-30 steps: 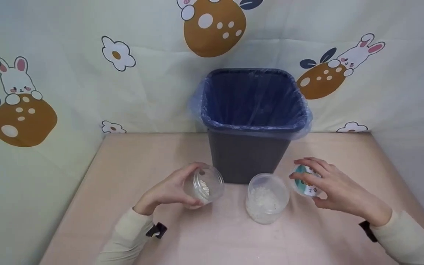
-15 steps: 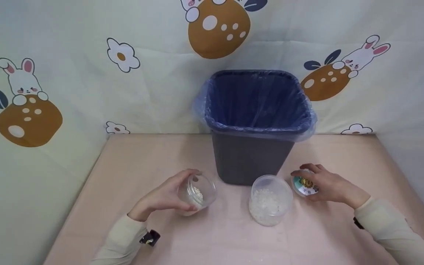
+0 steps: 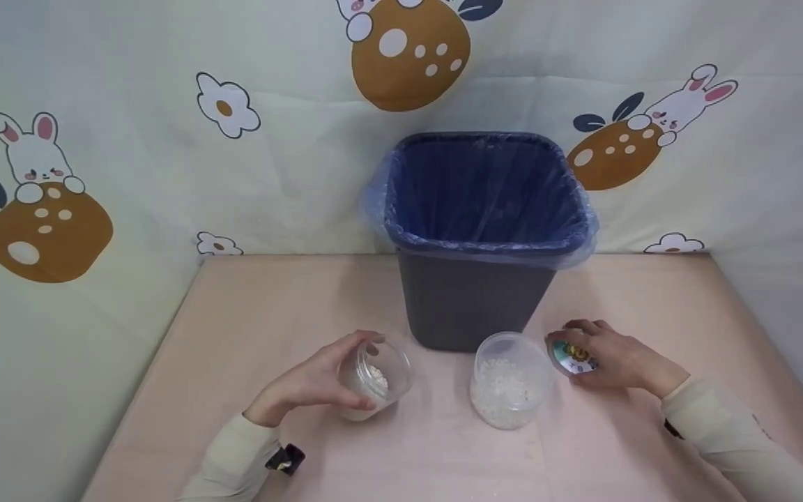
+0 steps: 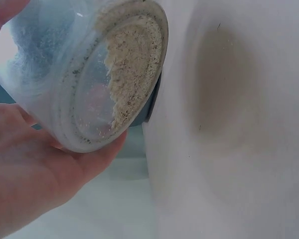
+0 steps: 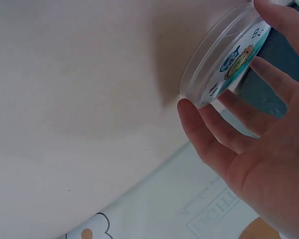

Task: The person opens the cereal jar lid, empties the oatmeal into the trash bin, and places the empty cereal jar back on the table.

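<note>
My left hand (image 3: 307, 380) grips a clear plastic jar (image 3: 393, 366) around its side, tilted with its mouth to the right. Pale, flaky bits (image 4: 132, 64) have gathered on one side of its base in the left wrist view. On the right, my right hand (image 3: 621, 362) holds a round clear lid (image 3: 574, 357) by the rim, between thumb and fingers. A teal and white printed label (image 5: 239, 59) covers its top. Whether the lid's lower edge touches the table cannot be told. Between the hands, an uncovered clear tub (image 3: 509, 390) of whitish bits stands on the table.
Behind the tub stands a dark grey bin (image 3: 475, 296) with a blue bag liner (image 3: 488, 188) folded over its rim. The pinkish table (image 3: 269, 300) ends at a printed cloth backdrop (image 3: 290, 174) on the back and both sides.
My right hand has moved left and lower with the lid, beside the tub. My left hand has shifted slightly down and left, still holding the tilted jar. The tub stays in place.
</note>
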Tool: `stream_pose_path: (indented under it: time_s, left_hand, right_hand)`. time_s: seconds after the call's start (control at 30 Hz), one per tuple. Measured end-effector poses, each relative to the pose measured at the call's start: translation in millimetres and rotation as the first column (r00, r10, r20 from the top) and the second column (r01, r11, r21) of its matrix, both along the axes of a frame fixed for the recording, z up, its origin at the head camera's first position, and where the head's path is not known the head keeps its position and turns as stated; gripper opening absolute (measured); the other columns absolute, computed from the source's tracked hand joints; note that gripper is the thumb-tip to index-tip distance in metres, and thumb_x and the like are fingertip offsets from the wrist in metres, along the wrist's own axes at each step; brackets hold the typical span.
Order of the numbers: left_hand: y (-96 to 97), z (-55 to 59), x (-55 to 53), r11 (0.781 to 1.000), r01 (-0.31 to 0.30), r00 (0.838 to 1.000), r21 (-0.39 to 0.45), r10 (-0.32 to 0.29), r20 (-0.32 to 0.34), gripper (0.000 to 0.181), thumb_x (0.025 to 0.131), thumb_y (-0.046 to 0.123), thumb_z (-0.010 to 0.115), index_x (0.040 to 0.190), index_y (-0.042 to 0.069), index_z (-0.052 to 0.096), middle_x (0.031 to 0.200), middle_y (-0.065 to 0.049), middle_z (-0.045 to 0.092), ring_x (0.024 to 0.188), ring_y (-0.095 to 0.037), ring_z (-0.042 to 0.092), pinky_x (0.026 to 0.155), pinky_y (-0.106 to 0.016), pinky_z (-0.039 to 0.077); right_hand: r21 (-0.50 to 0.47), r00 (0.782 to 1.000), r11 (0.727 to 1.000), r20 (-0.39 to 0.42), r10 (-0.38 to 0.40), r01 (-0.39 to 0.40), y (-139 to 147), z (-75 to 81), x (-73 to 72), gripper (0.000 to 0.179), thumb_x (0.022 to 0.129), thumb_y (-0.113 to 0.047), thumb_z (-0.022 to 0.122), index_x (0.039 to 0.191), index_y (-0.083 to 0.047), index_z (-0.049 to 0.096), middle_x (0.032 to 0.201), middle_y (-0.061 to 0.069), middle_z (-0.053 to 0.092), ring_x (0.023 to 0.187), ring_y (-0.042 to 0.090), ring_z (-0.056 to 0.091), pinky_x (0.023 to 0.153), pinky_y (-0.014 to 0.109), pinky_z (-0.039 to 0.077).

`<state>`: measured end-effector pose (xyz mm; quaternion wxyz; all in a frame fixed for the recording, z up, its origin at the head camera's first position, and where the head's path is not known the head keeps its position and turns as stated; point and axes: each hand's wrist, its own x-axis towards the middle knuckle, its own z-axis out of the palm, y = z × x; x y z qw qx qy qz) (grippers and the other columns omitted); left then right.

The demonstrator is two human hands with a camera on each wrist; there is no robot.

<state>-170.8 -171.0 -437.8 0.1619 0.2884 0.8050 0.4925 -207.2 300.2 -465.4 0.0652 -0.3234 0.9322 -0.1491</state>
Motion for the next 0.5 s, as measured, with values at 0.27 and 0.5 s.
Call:
stream_pose_path:
  time_s: [0.27,0.5]
  left_hand:
    - [-3.7,-0.5,0.8,1.000,-0.021,1.000,0.003,0.021,0.012,0.085,0.066,0.013,0.085,0.139,0.001,0.043,0.126,-0.019,0.051,0.120,-0.038,0.046,0.101,-0.052,0.032]
    - [-10.4,-0.8,0.9,0.999,-0.039,0.999,-0.003,0.040,0.027,0.085,0.066,0.013,0.085,0.139,0.002,0.042,0.127,-0.019,0.051,0.120,-0.037,0.046,0.101,-0.052,0.032]
  right_hand:
    - [-0.016,0.999,1.000,-0.036,0.010,-0.010,-1.4,2.5,-1.7,0.063,0.076,-0.017,0.080,0.134,-0.008,0.055,0.130,0.023,0.051,0.115,0.045,0.046,0.086,0.058,0.045]
    - [-0.009,0.985,0.999,-0.168,-0.038,0.037,-1.4,28.0,-9.0,0.046,0.083,-0.017,0.075,0.124,-0.001,0.061,0.121,0.022,0.058,0.112,0.044,0.051,0.082,0.059,0.046]
